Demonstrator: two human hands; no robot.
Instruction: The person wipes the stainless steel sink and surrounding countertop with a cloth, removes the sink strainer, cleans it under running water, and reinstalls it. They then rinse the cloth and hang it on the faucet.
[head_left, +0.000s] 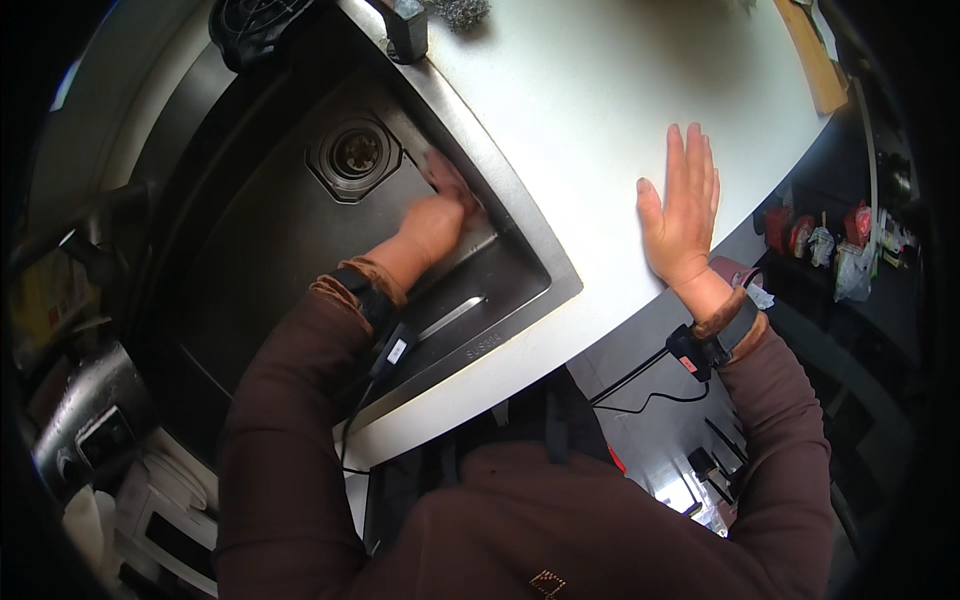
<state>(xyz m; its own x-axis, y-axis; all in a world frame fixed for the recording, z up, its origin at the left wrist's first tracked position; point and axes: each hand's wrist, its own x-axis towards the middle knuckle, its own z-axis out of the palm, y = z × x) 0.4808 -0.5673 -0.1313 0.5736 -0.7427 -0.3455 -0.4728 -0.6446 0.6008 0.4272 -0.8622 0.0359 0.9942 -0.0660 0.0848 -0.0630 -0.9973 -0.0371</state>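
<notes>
My left hand (442, 206) reaches down into a dark metal sink (232, 217), close to its right inner wall. It is blurred, and something thin and pinkish-brown may lie at or beyond its fingers; whether that is a cloth or part of the hand I cannot tell. Beyond it to the left is the round sink drain (358, 154) in an angular frame. My right hand (679, 202) rests on the white countertop (555, 150) near its edge, fingers extended and thumb apart, holding nothing. Each wrist wears a dark strap with a small cabled device.
A steel wool scrubber (463, 11) lies behind the sink, beside a square metal faucet base (407, 34). A black round object (259, 30) is at the sink's far rim. A wooden board (814, 60) sits at the upper right. Several wrapped items (821, 244) lie beyond the counter.
</notes>
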